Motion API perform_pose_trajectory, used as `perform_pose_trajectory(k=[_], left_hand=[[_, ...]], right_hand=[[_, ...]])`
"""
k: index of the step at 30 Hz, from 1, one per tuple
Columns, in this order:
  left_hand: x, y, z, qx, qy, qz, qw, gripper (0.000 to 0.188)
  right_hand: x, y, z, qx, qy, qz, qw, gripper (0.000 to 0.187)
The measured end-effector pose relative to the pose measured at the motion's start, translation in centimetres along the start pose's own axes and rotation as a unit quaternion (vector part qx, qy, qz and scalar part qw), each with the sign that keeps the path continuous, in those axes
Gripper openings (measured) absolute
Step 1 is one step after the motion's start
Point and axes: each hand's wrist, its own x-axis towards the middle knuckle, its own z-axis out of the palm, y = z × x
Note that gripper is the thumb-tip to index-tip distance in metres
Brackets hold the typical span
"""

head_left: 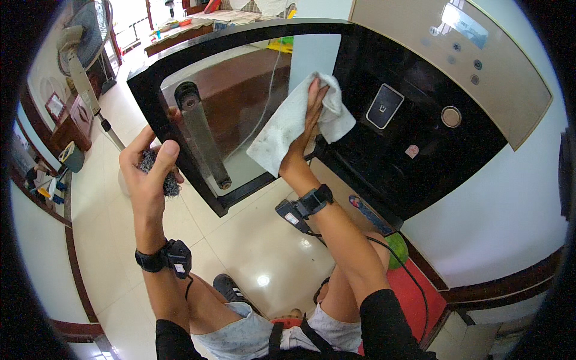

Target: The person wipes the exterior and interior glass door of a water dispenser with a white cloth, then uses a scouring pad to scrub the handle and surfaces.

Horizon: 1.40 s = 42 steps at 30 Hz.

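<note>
A black-framed glass door (pixel 252 185) swings out from a black appliance (pixel 372 159) and has a long bar handle (pixel 203 138) on its pane. My left hand (pixel 144 171) is at the door's outer edge, its thumb close to the frame and some fingers behind it. Curled in that hand is a grey steel wool scourer (pixel 172 185). On the right, my right hand (pixel 310 117) grips a white cloth (pixel 276 135) at the hinge side of the pane. Folds of cloth cover part of the fingers. Whether it presses on the glass, I cannot tell.
A beige control panel (pixel 462 54) tops the appliance. To the left stands a fan (pixel 84 48) on a pole. A red mat (pixel 408 300) and a green round object (pixel 397 249) lie low on the right. My shoe (pixel 231 288) rests on the tiled floor.
</note>
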Motion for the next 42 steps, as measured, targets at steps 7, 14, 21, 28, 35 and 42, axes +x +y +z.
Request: perform_pose_trajectory(k=[7,14,21,28,35,42], left_hand=[[-0.2,0.5,0.4,-0.018,0.000,-0.010,1.000,0.054],[-0.8,1.0,0.6,-0.004,0.004,-0.008,1.000,0.054],[-0.8,0.2,0.5,0.012,0.026,0.001,1.000,0.055],[0.1,0.0,1.5,-0.022,0.042,0.008,0.999,0.055],[0.0,-0.2,0.8,-0.015,0.035,0.005,0.999,0.050],[0.0,-0.4,0.7,-0.008,0.036,0.012,0.999,0.052]], right_hand=[[-1.3,-0.6,0.0,0.066,-0.047,0.102,0.991,0.078],[-0.6,-1.8,1.3,0.027,-0.082,-0.057,0.995,0.055],[-2.4,-6.0,1.5,0.049,-0.317,-0.214,0.923,0.071],[-4.9,-2.7,0.4,0.241,-0.355,-0.112,0.896,0.044],[-3.1,-1.5,-0.1,0.151,-0.352,-0.122,0.916,0.044],[-2.2,3.6,-0.1,-0.024,-0.232,-0.203,0.951,0.100]])
